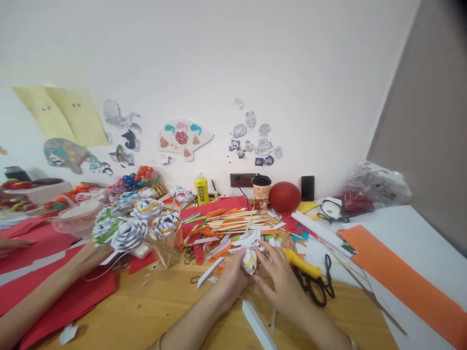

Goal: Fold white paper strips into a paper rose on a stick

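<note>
A small white paper flower (pixel 250 261) with yellow edges is held low over the near middle of the table. My left hand (pixel 230 278) closes round its left side. On the other side, my right hand (pixel 280 274) has its thumb and fingertips at the petals, the rest of its fingers loosely curved. Below the hands lies a folded white paper strip (pixel 257 323). Just beyond the flower are loose white folded paper strips (pixel 248 239). To the right of my right hand rests a yellow glue gun (pixel 302 263) with a black cord.
Wooden sticks (pixel 233 221) lie behind the strips. A lidded paper cup (pixel 261 192), red balloon (pixel 285 197) and yellow bottle (pixel 202 188) stand by the wall. Finished paper roses (pixel 130 235) are at left, near another person's arm (pixel 54 287). Orange paper (pixel 401 282) lies right.
</note>
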Available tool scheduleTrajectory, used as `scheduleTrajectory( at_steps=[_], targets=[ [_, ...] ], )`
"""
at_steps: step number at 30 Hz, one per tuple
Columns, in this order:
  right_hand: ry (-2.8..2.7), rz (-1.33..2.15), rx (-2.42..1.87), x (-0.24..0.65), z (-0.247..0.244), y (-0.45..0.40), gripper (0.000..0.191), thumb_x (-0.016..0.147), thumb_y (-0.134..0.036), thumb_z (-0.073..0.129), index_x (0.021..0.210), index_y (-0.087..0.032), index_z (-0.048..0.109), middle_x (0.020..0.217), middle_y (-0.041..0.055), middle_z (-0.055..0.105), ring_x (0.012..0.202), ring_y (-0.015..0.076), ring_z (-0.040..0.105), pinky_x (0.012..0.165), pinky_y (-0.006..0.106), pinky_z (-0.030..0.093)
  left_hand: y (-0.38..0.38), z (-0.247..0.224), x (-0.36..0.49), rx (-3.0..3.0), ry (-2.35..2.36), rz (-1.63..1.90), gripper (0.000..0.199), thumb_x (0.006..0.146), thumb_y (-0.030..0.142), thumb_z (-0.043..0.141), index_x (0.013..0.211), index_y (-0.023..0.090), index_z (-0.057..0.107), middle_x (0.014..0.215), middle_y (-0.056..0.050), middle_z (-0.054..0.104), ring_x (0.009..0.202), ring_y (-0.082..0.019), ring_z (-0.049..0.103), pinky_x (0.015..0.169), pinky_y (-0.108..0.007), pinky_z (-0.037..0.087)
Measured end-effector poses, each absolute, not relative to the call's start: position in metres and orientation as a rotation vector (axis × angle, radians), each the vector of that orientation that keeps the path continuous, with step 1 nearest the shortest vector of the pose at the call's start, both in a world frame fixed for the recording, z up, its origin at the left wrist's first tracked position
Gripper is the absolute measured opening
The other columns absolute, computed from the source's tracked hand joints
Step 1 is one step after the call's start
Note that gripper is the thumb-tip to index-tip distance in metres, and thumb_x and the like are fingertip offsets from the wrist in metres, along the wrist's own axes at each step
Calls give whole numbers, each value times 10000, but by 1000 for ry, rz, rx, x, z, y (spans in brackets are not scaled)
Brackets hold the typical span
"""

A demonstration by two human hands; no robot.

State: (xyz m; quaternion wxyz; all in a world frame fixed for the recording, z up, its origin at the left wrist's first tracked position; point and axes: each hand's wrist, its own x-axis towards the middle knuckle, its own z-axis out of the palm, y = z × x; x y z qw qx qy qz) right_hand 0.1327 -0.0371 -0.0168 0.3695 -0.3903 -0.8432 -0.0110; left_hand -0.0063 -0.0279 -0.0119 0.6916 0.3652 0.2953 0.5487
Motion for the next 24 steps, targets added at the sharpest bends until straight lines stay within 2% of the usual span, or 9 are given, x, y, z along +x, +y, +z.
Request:
scheduleTrajectory(
  at_steps=[4, 9, 18, 24],
  targets=[
    [-2140, -53, -937, 135, -12, -38, 442, 781, -141, 465, 1217, -207, 450, 1259, 108, 424, 1128, 259, 403, 916, 454, 386, -32, -4, -6, 822, 634, 1236, 305, 778, 359, 520, 1003, 168, 595, 1068, -82, 642, 958, -229, 573, 822, -313, 420],
    [-2185, -42, -888, 135, -11, -41, 438, 774, -103, 455, 1205, -180, 455, 1248, 120, 423, 1126, 256, 393, 910, 457, 394, -36, -3, -7, 868, 597, 1233, 247, 791, 327, 524, 953, 164, 614, 1081, -81, 638, 1015, -226, 549, 875, -315, 399],
    [-2161, -133, -865, 137, -8, -39, 404, 782, -81, 440, 1179, -143, 479, 1218, 136, 455, 1053, 248, 430, 877, 442, 402, -35, -3, -6, 865, 569, 1267, 249, 789, 323, 519, 951, 167, 627, 1051, -73, 652, 1008, -233, 550, 892, -329, 392],
    [-2167, -28, -844, 133, -7, -42, 382, 777, -105, 470, 1151, -169, 511, 1225, 112, 468, 1046, 234, 437, 871, 414, 404, -31, -7, -7, 939, 647, 1242, 313, 781, 370, 511, 998, 165, 605, 1030, -74, 654, 948, -224, 575, 840, -321, 422]
  ],
)
